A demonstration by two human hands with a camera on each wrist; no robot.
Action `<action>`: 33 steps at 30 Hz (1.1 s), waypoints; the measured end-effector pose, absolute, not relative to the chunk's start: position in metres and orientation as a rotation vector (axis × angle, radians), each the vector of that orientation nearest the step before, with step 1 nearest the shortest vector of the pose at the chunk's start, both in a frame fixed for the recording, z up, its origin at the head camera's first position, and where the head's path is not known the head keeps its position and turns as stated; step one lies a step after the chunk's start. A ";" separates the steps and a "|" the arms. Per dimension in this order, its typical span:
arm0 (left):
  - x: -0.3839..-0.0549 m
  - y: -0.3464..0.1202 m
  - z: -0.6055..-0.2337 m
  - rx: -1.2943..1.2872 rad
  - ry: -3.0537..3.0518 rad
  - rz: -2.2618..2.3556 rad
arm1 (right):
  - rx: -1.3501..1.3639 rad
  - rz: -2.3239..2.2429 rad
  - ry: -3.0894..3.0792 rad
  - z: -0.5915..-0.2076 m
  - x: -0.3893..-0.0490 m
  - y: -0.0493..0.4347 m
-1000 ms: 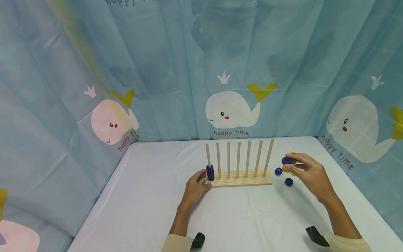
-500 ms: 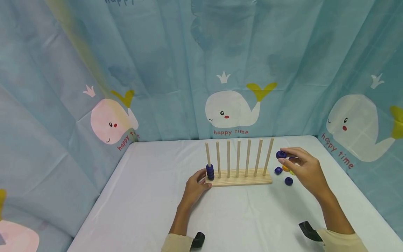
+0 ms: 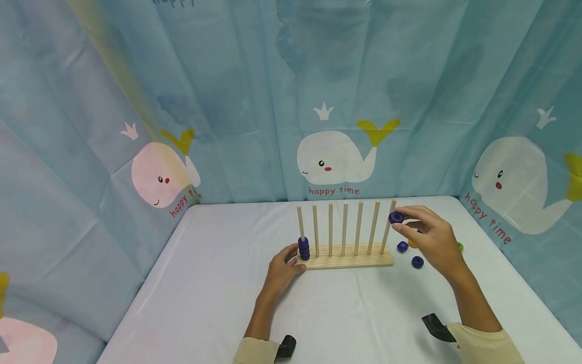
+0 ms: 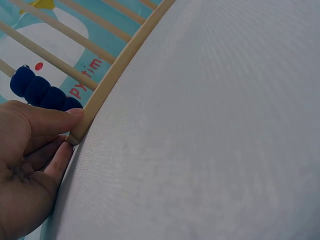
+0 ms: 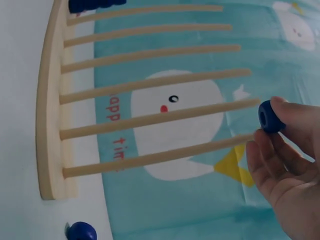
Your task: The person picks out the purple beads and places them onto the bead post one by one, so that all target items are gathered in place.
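A wooden peg rack (image 3: 347, 260) with a row of upright pegs stands on the white table. Several dark blue beads (image 3: 303, 248) are stacked on its leftmost peg. My left hand (image 3: 278, 277) grips the left end of the base, thumb on the front edge; the left wrist view shows the thumb right beside the blue stack (image 4: 42, 91). Between thumb and forefinger my right hand (image 3: 434, 245) pinches a blue bead (image 3: 396, 218), held up near the top of the rightmost peg. In the right wrist view the bead's hole (image 5: 264, 118) faces the pegs.
Right of the rack lie two loose blue beads, one (image 3: 402, 246) close to the base and one (image 3: 417, 262) nearer the front. An orange bead (image 3: 412, 243) and a green bead (image 3: 461, 246) show partly behind the right hand. A whale-print curtain (image 3: 245, 126) hangs behind the table.
My right hand has lifted the blue bead from over the loose beads and carried it left and up to the rightmost peg. The left hand stays on the base.
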State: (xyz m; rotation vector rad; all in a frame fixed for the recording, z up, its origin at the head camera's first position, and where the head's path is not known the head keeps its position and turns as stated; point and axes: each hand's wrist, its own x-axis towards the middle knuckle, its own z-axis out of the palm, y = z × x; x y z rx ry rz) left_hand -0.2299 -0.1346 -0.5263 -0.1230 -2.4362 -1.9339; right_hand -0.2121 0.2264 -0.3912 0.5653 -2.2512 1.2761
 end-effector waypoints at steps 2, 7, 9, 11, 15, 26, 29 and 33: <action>-0.230 -0.134 -0.526 -0.115 -2.450 -1.921 | 0.584 1.287 -2.240 -0.389 -0.213 0.224; -0.231 -0.134 -0.527 -0.130 -2.448 -1.919 | 0.618 1.273 -2.225 -0.386 -0.215 0.218; -0.231 -0.135 -0.527 -0.139 -2.442 -1.919 | 0.630 1.270 -2.219 -0.384 -0.216 0.216; -0.231 -0.135 -0.527 -0.145 -2.437 -1.921 | 0.640 1.274 -2.212 -0.382 -0.216 0.213; -0.231 -0.135 -0.527 -0.148 -2.407 -1.950 | 0.667 1.313 -2.202 -0.378 -0.217 0.208; -0.229 -0.135 -0.526 -0.149 -2.416 -1.939 | 0.694 1.345 -2.240 -0.374 -0.220 0.194; -0.229 -0.135 -0.526 -0.140 -2.431 -1.932 | 0.698 1.340 -2.234 -0.373 -0.222 0.191; -0.229 -0.134 -0.524 -0.136 -2.419 -1.944 | 0.713 1.338 -2.225 -0.372 -0.226 0.186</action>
